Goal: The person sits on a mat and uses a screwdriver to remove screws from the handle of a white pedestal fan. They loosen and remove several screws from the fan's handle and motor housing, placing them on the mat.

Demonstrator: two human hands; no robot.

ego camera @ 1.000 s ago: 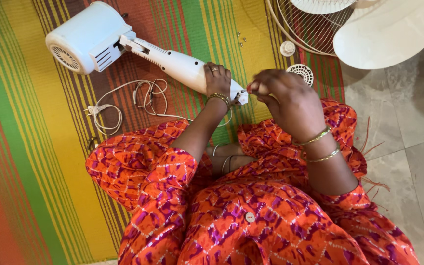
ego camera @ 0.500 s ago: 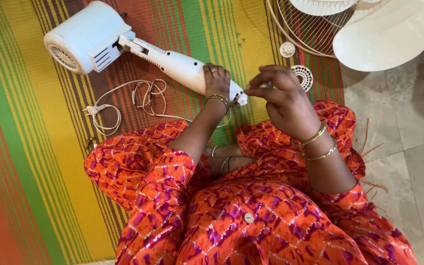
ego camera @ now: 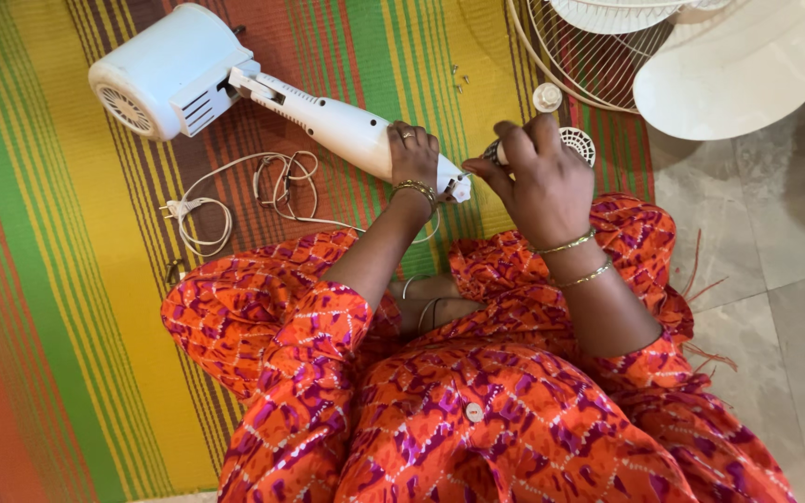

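A white fan motor housing (ego camera: 156,70) with its long white stem (ego camera: 328,116) lies across the striped mat (ego camera: 67,279). My left hand (ego camera: 414,154) is clamped around the stem close to its near end. My right hand (ego camera: 538,182) is at that end, its fingers pinched around a small dark ribbed tool (ego camera: 494,149) that is mostly hidden. The fan's white cord (ego camera: 272,182) lies in loose coils on the mat beside the stem and ends in a plug (ego camera: 179,207).
A small white round grille piece (ego camera: 578,142) shows just behind my right hand, with a white knob (ego camera: 547,97) further back. A wire fan guard (ego camera: 589,56) and a round white base (ego camera: 733,70) lie at the top right. A few screws (ego camera: 458,79) rest on the mat. Tile floor (ego camera: 775,242) lies to the right.
My right hand's fingers have shifted around the small tool at the stem's end. My left hand keeps its grip on the stem, which has barely moved.
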